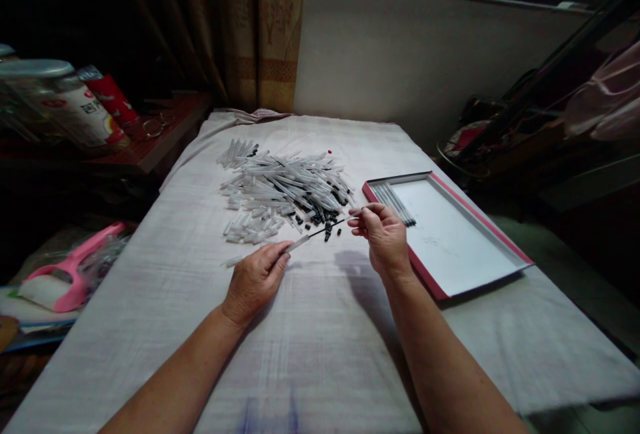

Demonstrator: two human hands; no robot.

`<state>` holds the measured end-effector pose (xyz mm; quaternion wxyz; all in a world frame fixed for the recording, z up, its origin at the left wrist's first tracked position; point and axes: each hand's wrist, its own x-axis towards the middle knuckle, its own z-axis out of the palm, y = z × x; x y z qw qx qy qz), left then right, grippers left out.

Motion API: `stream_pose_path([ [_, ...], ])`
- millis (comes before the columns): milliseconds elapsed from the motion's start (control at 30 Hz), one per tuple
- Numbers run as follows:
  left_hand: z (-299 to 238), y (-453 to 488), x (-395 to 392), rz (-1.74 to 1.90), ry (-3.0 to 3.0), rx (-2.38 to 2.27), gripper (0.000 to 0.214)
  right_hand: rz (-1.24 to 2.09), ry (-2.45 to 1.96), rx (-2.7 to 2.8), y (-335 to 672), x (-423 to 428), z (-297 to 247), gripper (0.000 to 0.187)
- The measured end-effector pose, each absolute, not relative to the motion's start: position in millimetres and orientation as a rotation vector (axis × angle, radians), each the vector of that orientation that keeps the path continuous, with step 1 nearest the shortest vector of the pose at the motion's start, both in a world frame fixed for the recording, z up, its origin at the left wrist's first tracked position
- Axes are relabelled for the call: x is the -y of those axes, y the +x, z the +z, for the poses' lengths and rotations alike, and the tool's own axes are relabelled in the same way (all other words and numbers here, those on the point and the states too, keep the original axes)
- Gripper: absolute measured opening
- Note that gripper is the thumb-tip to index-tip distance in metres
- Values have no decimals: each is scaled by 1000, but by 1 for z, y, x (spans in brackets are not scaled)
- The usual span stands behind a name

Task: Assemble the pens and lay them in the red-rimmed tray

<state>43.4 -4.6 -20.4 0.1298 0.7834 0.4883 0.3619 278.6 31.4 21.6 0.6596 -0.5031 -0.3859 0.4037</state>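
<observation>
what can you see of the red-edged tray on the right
The tray is a shallow rectangular box lid or base, seemingly cardboard, with a white inside, low walls and a pinkish-red outer edge. It lies flat on the cloth-covered table, at an angle, right of the pile of pen parts. A few dark-tipped pens lie side by side along its far left wall. The right hand overlaps its left edge in view; contact cannot be told.

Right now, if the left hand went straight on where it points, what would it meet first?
Likely the black pieces beside the pen-part pile, though depth is unclear. The left hand, pinching a clear barrel, points toward them; the right hand, holding a refill, is beyond.
</observation>
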Motion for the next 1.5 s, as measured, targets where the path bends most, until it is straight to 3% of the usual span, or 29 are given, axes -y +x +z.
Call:
stream_pose_path([
  [300,-18,46,10,1061,2399,-1437,30,866,-1163,1487,243,-11,3,16],
  [467,-20,42,7,1125,2389,-1465,29,826,-1122,1627,245,-11,0,27],
  [633,-18,41,7,1133,2396,-1480,28,603,-1451,1492,284,-28,-5,29],
  [900,-17,39,3,1146,2519,-1434,25,223,-1898,1995,298,-33,-9,24],
  [1167,-17,41,5,1136,2561,-1404,24,547,-1560,1758,286,-25,-8,21],
  [1367,-15,40,6,1071,2566,-1396,26,642,-1193,1929,266,-16,0,25],
  [1500,-13,40,7,1056,2595,-1419,26,783,-1185,1921,264,-12,3,30],
])
